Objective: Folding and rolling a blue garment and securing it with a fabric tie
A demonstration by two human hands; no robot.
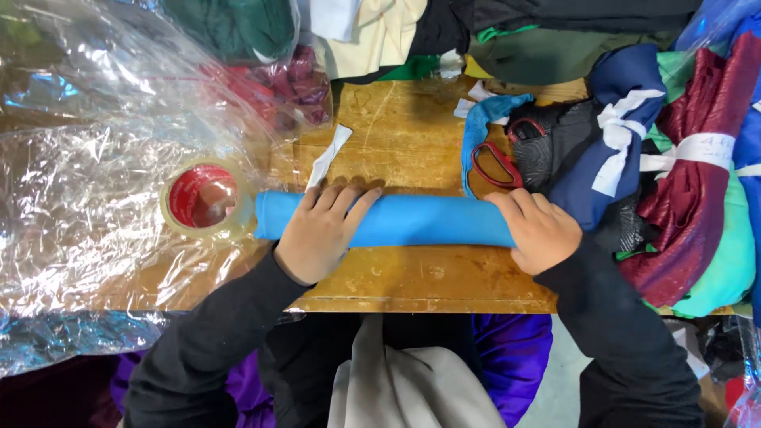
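A roll of blue fabric [396, 219] lies crosswise on the wooden table [412, 277], near its front edge. The left hand [321, 230] rests palm-down over the left part of the roll, its fingers spread a little and laid flat across the top, fingertips reaching just past the far side. The right hand [539, 232] covers the roll's right end, its fingers curled over the cloth and pressing down on it; the roll's end is hidden beneath it. Both black sleeves run back toward the person.

Just beyond the roll's left end sits a roll of clear tape [204, 198] with a red core, touching or nearly touching the cloth, on crumpled clear plastic sheeting [87, 174] that spreads over the table's left side. A white paper strip [329, 156] lies just behind the left hand. Behind the right hand, red-handled scissors [498, 162] rest on a strip of blue cloth and dark fabric. To the right are bundled fabrics [682, 158] in navy, maroon and green, tied with white bands. More folded cloth is heaped along the far edge.
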